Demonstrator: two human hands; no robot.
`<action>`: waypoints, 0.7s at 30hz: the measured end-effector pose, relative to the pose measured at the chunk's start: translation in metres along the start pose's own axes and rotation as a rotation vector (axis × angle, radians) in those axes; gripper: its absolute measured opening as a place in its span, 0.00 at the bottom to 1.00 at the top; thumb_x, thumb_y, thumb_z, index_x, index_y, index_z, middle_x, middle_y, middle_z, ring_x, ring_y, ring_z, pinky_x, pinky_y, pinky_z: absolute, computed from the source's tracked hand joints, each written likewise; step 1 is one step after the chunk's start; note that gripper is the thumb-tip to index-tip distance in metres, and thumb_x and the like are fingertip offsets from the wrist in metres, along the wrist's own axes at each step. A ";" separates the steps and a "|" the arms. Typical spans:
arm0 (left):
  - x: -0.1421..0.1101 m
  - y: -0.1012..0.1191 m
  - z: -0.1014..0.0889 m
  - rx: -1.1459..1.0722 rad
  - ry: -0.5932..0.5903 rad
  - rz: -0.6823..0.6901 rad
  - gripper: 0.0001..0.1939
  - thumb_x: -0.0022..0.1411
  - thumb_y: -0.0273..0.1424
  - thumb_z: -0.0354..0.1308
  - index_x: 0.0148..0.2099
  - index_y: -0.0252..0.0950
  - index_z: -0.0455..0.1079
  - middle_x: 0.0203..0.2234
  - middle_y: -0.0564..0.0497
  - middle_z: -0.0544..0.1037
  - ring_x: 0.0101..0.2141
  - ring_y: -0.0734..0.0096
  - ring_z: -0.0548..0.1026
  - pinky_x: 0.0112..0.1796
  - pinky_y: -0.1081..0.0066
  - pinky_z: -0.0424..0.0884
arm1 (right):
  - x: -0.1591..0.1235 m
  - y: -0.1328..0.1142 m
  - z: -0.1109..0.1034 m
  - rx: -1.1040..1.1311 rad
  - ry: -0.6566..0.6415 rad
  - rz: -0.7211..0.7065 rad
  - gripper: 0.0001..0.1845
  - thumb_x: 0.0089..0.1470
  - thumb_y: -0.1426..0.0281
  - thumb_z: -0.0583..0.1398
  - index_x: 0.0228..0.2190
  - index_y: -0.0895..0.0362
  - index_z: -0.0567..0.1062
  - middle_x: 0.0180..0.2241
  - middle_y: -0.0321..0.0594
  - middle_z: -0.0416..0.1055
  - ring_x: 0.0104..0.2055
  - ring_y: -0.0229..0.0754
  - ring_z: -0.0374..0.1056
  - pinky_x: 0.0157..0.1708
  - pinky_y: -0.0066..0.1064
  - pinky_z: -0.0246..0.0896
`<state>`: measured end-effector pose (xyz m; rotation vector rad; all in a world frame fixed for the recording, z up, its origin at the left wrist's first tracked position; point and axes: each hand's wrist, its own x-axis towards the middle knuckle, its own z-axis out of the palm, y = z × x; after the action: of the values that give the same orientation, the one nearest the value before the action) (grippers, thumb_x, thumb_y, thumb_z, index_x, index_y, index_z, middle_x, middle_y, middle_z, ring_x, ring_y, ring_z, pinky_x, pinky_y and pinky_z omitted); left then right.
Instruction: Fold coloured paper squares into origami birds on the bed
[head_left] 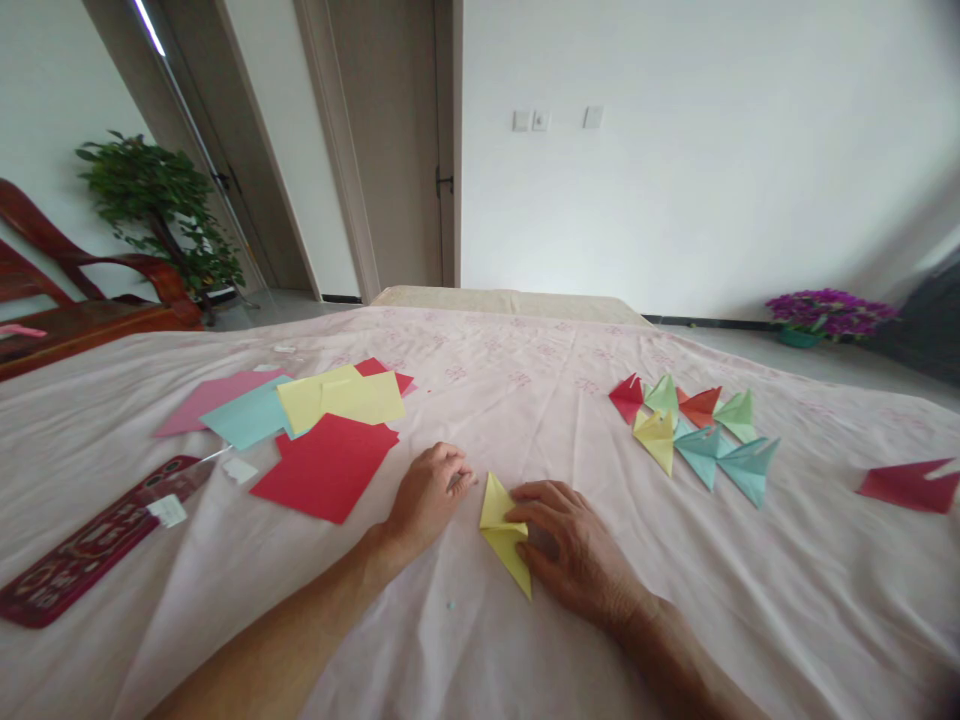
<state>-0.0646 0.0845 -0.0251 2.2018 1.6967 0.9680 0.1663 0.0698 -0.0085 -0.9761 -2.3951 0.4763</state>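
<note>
Pressing lightly at the right-hand edge of a folded yellow piece (496, 512) with the right hand (581, 550), index finger and thumb on the paper, apart from each other along the edge. Cannot tell from this angle whether pinching a layer or merely resting on top. Left hand (431, 495) raised just beside the upper point of the yellow, curled loosely, with no paper seen in it; cannot tell whether thumb and fingertips meet. Yellow lying on the pink tablecloth (420, 650), between both hands, long points running away from and toward the body. Main worry: skewing or creasing off line by pressing on soft, rumpled cloth rather than a hard surface. Also liable to pivot or slide under uneven pressure, being touched from one side only. Possible to spring open at the fold on lifting the fingers too soon, or to crumple at the thin tips under a hard push. Off to the right, a cluster of small folded pieces (701, 452) set close together; easy to knock or flatten with a wide sweep of the right forearm. Off to the left, overlapping flat sheets, red (330, 470) nearest; prone to sliding if brushed by the left wrist.
</note>
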 end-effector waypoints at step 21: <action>-0.002 0.020 0.000 -0.090 0.089 0.023 0.07 0.64 0.34 0.53 0.36 0.39 0.70 0.42 0.48 0.73 0.47 0.63 0.70 0.50 0.63 0.65 | 0.003 0.015 0.008 0.045 0.056 0.073 0.23 0.49 0.67 0.63 0.49 0.48 0.73 0.50 0.43 0.70 0.52 0.51 0.64 0.52 0.45 0.59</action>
<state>-0.0492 0.0760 -0.0159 2.1556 1.6337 1.1402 0.1679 0.0805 -0.0214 -1.0465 -2.2952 0.5201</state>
